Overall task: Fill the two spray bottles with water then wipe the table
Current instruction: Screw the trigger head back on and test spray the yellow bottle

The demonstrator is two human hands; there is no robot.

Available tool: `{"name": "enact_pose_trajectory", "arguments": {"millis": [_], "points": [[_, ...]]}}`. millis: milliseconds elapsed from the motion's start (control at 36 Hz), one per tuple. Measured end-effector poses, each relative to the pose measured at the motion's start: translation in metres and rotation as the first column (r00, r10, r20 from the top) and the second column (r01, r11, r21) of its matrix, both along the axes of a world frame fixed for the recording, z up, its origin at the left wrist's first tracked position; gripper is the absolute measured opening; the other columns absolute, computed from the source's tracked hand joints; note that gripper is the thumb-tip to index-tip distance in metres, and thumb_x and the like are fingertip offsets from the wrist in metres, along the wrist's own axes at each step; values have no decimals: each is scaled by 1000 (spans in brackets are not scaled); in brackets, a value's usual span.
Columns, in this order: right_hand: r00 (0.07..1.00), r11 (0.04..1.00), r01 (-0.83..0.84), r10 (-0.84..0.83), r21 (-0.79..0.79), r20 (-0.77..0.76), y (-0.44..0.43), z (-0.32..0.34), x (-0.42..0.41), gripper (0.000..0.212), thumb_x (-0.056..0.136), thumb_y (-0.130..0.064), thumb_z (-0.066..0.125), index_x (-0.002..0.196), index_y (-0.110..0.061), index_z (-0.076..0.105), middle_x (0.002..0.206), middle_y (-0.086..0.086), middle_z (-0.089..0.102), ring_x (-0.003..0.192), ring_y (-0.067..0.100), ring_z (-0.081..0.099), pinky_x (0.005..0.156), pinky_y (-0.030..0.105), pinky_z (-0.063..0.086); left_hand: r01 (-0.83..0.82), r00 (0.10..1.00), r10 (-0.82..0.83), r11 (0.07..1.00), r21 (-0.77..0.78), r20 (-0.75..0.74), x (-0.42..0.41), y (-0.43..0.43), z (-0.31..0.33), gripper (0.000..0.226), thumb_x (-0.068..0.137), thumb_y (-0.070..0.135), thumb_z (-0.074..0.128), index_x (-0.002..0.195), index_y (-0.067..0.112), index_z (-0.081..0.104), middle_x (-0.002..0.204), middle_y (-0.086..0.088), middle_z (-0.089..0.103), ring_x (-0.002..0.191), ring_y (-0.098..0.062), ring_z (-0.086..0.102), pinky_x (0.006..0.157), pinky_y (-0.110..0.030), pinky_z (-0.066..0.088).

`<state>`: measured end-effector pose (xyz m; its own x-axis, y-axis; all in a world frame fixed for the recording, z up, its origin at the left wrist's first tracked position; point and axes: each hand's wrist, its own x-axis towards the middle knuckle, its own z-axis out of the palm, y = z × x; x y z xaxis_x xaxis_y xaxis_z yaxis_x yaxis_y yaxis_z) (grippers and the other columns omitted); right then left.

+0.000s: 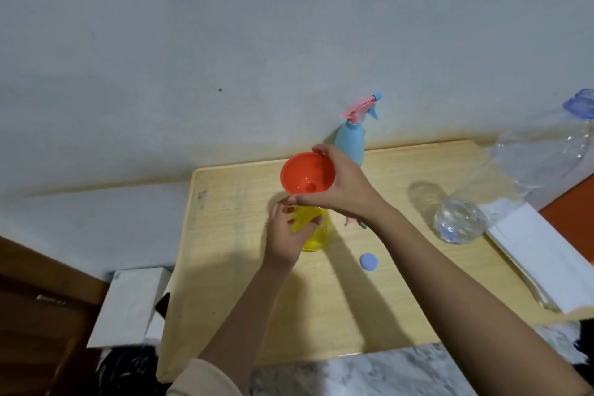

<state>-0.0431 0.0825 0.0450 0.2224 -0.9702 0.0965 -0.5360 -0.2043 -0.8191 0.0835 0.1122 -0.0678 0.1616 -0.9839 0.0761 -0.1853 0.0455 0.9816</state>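
At frame centre, the right hand (337, 186) fingers clamp an orange funnel (307, 177) above the yellow bottle (316, 233), which the left hand (287, 235) fingers grip on the worktop (244, 299).

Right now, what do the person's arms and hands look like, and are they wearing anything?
Both hands are bare: no gloves, rings or watch show on the left hand or right hand. The left arm has a beige sleeve pushed up near the elbow; the right forearm is uncovered as far as the frame shows.
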Motion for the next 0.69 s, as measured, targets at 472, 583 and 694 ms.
{"name": "enact_pose_trajectory", "arguments": {"millis": [472,583,694], "points": [[1000,1000,-2,2,6,11,2,-2,0,87,57,-43,87,130,-25,43,127,-3,48,112,14,48,83,23,44,17,999,-18,1000,-4,-41,0,-1,-8,49,72,19,81,106,39,51,111,9,53,107,-10,56,93,-29,48],[1000,1000,9,-9,23,27,4,-5,0,88,56,-40,88,130,-24,43,127,-2,48,113,13,48,86,24,45,24,999,-23,1000,7,-43,2,-1,-11,49,72,21,81,111,31,54,112,9,53,108,-6,56,94,-32,49],[999,999,18,-20,42,37,5,-9,-1,88,58,-39,88,132,-25,42,129,-1,46,113,14,46,88,24,44,29,999,-30,999,-17,-13,3,-1,-15,47,72,25,81,107,40,53,111,13,53,107,-7,57,94,-35,50]]}}
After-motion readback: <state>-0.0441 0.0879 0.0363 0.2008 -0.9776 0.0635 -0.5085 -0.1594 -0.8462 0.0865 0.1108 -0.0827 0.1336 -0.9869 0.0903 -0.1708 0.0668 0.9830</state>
